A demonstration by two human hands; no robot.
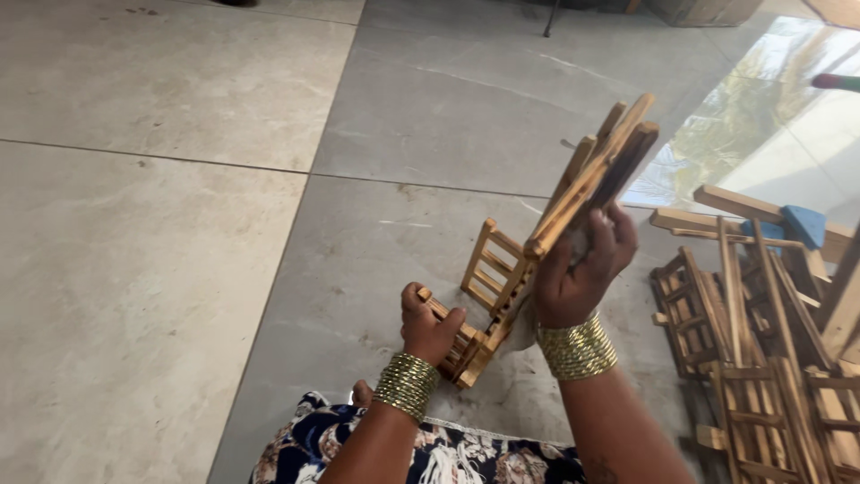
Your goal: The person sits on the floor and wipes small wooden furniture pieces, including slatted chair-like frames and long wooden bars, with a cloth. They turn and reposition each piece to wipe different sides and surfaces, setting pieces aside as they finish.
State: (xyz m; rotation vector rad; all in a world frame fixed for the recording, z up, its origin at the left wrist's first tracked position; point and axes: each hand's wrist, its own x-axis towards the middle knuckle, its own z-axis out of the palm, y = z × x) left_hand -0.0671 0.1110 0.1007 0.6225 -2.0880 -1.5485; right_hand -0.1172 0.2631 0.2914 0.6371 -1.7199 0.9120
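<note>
My left hand (428, 327) is closed around the low end of a small slatted wooden frame (484, 296) that rests on the tiled floor in front of me. My right hand (582, 273) grips another slatted wooden frame (596, 175) and holds it raised and tilted, edge-on, just above and right of the first one. Both wrists wear stacked gold bangles. The lower part of the raised frame is hidden behind my right palm.
A heap of similar wooden slatted frames and loose sticks (761, 350) lies on the floor at the right, with a blue block (804, 224) on top at the back. Grey floor tiles (161, 269) spread left. My patterned dark clothing (430, 453) fills the bottom edge.
</note>
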